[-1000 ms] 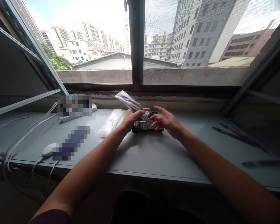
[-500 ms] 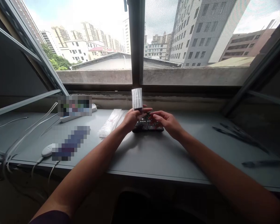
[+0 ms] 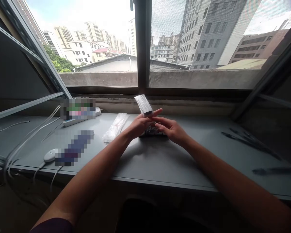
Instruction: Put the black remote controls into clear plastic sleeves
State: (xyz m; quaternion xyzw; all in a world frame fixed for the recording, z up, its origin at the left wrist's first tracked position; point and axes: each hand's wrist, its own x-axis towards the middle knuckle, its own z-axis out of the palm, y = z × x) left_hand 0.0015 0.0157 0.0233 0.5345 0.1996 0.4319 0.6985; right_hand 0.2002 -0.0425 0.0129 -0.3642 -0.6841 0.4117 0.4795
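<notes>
A small white packet (image 3: 143,105) with a dark lower end tilts up to the left above my left hand (image 3: 140,125), which holds it at its lower end. Some fingers of that hand stretch out to the right. My right hand (image 3: 172,128) is beside it, its fingers bent towards the left hand and their tips close to or touching it. Whether those fingertips grip anything is hidden. Beneath both hands, several black remote-like devices (image 3: 152,132) with small buttons lie on the grey table (image 3: 157,165), partly covered by the hands.
Clear plastic bags (image 3: 115,127) lie left of my left hand. Farther left are a white power strip (image 3: 75,121), a white round device (image 3: 50,156), a blurred-out item and white cables (image 3: 31,136). Dark cables (image 3: 249,144) lie at the right. A window frame (image 3: 143,48) stands behind.
The white packet has tipped from upright to leaning left. My right hand has moved left, so its fingers now meet or overlap those of my left hand.
</notes>
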